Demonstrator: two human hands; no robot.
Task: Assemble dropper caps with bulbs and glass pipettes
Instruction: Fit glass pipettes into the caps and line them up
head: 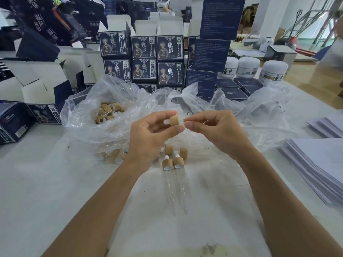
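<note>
While pinched, cap (174, 120) against pipette (182, 120).

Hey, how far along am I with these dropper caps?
Done: two assembled droppers lie on the table. In hand: your left hand holds a bamboo cap while your right hand pinches a pipette at it. Left: many loose caps in the plastic bag.

I am viewing a packing workshop: stacked dark blue printed cartons (143, 46), unfolded white-lined open boxes (42, 84), white plastic lidded jars (248, 67), a clear plastic bag of wooden caps (109, 112) and stacked white paper leaflets (319, 164) cover a white worktable (55, 182)
</note>
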